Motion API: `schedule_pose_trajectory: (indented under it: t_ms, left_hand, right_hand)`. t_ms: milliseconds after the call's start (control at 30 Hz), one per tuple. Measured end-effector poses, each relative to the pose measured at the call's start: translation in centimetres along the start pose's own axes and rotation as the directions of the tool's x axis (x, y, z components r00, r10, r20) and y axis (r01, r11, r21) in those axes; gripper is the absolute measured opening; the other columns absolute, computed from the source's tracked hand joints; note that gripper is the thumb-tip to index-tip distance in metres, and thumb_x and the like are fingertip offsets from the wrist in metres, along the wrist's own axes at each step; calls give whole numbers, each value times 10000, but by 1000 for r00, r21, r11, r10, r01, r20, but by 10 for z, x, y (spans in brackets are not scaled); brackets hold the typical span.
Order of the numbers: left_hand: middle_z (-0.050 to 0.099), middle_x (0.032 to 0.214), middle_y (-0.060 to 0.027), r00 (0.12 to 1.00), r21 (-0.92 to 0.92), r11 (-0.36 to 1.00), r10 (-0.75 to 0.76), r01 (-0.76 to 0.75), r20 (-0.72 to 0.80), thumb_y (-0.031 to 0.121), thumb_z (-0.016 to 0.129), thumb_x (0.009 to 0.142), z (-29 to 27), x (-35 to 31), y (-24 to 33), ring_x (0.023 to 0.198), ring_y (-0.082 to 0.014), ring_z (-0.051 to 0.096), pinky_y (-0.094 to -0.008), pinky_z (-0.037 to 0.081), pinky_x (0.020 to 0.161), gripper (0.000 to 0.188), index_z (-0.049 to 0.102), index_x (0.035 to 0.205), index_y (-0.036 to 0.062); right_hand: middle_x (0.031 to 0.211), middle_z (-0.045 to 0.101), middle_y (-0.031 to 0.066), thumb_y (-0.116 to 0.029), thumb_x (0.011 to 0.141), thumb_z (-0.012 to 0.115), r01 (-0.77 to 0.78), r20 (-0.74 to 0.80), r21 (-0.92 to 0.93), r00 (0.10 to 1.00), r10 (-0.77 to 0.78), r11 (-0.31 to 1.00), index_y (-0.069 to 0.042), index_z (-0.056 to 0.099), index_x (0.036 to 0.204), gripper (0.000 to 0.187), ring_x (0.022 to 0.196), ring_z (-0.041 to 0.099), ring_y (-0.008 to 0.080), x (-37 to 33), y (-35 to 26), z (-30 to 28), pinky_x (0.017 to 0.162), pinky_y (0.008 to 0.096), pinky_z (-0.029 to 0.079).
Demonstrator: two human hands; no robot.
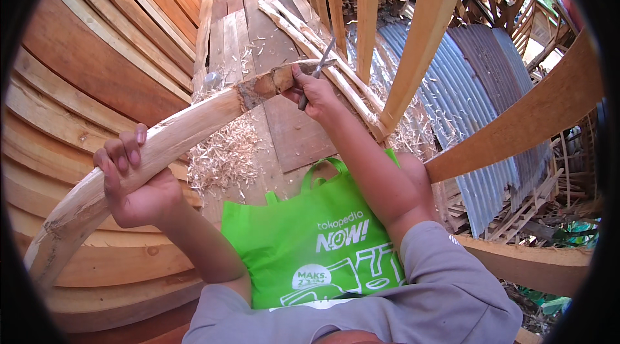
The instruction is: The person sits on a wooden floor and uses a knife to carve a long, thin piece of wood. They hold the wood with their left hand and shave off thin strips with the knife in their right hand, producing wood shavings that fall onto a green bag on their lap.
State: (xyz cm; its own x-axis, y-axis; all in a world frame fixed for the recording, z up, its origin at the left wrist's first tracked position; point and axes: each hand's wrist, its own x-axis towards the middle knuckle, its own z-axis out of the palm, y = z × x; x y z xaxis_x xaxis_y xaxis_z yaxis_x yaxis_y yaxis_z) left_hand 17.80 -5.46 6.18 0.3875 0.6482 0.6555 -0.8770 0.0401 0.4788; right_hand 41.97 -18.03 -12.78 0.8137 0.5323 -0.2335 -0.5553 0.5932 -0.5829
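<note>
A thick, curved wooden branch, mostly stripped of bark, slants from the lower left up to the middle. Brown bark still covers a patch near its far end. My left hand is wrapped round the lower part, palm under it and fingers over the top. At the far end, my right hand is closed round a knife, with its dark handle in the fist and its blade pointing up and away. The right thumb and fingers also touch the branch beside the bark patch. A green cloth bag lies over my lap.
Pale shavings are heaped on the plank floor under the branch. Peeled poles lie beyond my right hand. Curved planks wall the left; upright wooden ribs and corrugated metal sheets stand at the right.
</note>
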Motion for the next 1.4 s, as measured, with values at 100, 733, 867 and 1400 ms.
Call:
schedule_pose_trajectory:
  t_ms: [100, 733, 867, 1400]
  left_hand:
    - [351, 731, 0, 999, -3, 999, -42, 42, -31, 119, 622, 806, 6, 10, 5, 696, -147, 402, -379, 374, 835, 207, 415, 803, 124]
    - [320, 689, 19, 994, -28, 998, -44, 47, 103, 109, 618, 749, 3, 29, -20, 658, -124, 370, -344, 371, 783, 257, 364, 761, 145]
    - [333, 696, 22, 981, -58, 998, -25, 37, 192, 132, 624, 773, -1, 29, -24, 674, -122, 375, -346, 362, 797, 235, 390, 779, 153]
    - [476, 825, -9, 992, 151, 987, 41, -59, 120, 262, 559, 960, -5, -9, -61, 860, -167, 503, -464, 420, 967, 145, 474, 937, 147]
  right_hand:
    - [1030, 663, 134, -295, 927, 641, -15, 14, -17, 1000, 15, 1000, -3, 588, 1077, 332, 924, 689, 242, 3, -1, -1, 765, 378, 640]
    - [1010, 673, 150, -225, 947, 625, 93, -36, -34, 995, -94, 995, 6, 603, 1055, 256, 887, 701, 261, 18, 7, -16, 777, 407, 641]
    - [976, 676, 156, -238, 954, 618, 41, 61, -60, 997, -38, 997, 13, 605, 1046, 267, 895, 702, 280, 8, -4, -22, 792, 423, 636]
    - [653, 560, 104, -416, 1036, 352, 161, 117, -976, 956, -271, 149, 12, 590, 803, 543, 579, 540, 232, -47, -23, -18, 600, 416, 450]
